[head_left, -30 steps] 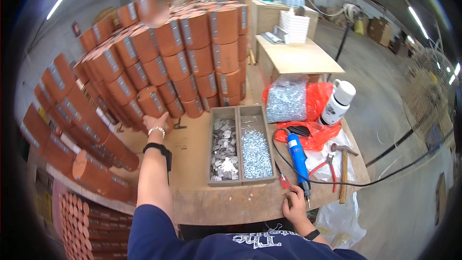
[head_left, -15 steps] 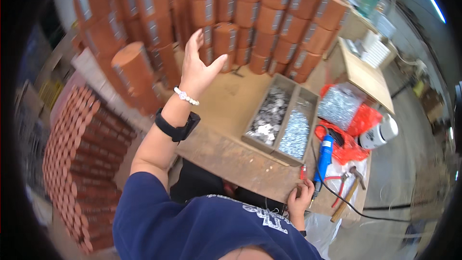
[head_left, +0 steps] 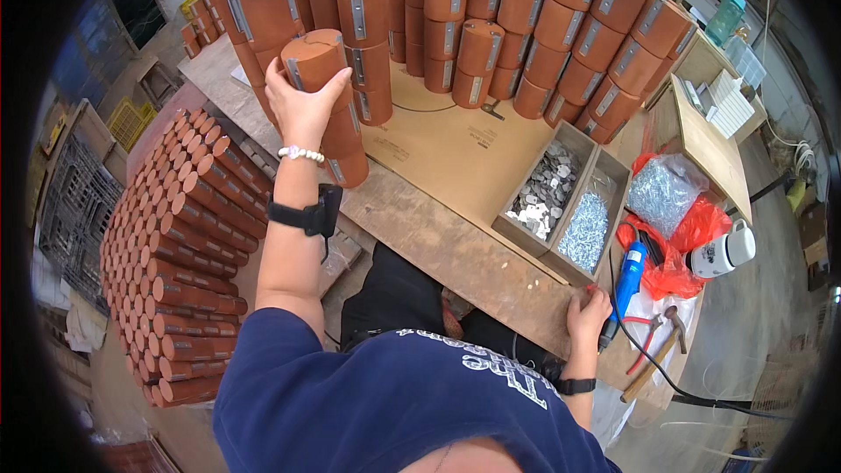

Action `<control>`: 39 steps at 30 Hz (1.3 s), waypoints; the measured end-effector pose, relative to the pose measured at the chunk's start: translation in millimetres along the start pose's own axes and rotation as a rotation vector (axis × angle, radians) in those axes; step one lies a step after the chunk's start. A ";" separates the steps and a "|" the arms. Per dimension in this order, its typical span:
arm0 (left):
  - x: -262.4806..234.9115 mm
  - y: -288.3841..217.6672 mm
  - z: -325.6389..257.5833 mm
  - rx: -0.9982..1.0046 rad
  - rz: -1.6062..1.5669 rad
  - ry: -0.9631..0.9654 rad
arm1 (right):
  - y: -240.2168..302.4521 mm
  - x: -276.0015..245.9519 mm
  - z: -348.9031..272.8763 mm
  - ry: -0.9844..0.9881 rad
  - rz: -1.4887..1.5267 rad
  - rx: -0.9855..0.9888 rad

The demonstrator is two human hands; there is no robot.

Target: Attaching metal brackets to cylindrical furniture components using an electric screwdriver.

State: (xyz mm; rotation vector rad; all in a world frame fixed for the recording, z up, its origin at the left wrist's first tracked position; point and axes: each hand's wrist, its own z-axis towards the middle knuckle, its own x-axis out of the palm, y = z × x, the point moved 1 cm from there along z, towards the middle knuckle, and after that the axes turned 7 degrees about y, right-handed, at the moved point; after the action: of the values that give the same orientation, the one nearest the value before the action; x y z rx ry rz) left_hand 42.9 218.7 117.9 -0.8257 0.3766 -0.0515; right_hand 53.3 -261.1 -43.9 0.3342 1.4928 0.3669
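Left hand (head_left: 302, 105) grips brown cylinder (head_left: 317, 61); right hand (head_left: 587, 315) curled at table edge (head_left: 491, 285).

Bright, even daylight; fisheye bending, dark rim.

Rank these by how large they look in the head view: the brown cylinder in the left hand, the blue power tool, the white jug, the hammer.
1. Brown cylinder, clearly largest, though it is nearer the camera.
2. Blue power tool.
3. White jug and hammer: they look about alike, so I will not rank them.
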 end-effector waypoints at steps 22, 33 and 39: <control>38.7 -61.1 -194.7 0.257 -0.758 1.073 | -18.9 -46.1 -6.0 -0.184 -0.213 0.099; 59.8 -54.2 -227.8 0.191 -0.605 1.618 | -38.8 -56.6 37.9 0.223 -0.227 0.331; 40.8 -51.9 -236.9 0.266 -0.444 1.467 | -64.1 -68.0 32.8 0.080 -0.028 0.286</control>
State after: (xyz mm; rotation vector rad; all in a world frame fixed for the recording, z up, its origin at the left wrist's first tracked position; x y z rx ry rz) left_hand 4.0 8.0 -2.8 -0.4619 1.5102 -1.1385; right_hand 85.1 -348.1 -8.8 0.5293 1.6300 0.1447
